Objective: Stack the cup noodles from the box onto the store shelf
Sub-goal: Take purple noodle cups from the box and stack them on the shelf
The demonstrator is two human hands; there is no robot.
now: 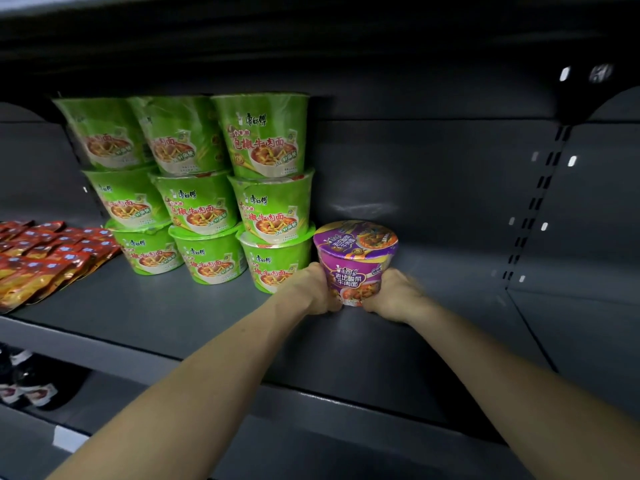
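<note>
A purple cup noodle [356, 261] stands upright on the dark grey shelf [180, 317], just right of the green stacks. My left hand [311, 289] grips its lower left side and my right hand [394, 294] grips its lower right side, fingers curled round the base. Green cup noodles [266, 199] are stacked three high in three columns to the left, the nearest column touching or almost touching the purple cup. The box is not in view.
Red snack packets [45, 258] lie in rows at the shelf's far left. Bare shelf surface stretches right of the purple cup up to a grey side panel [571, 237]. A lower shelf holds dark packaged items [24, 382] at bottom left.
</note>
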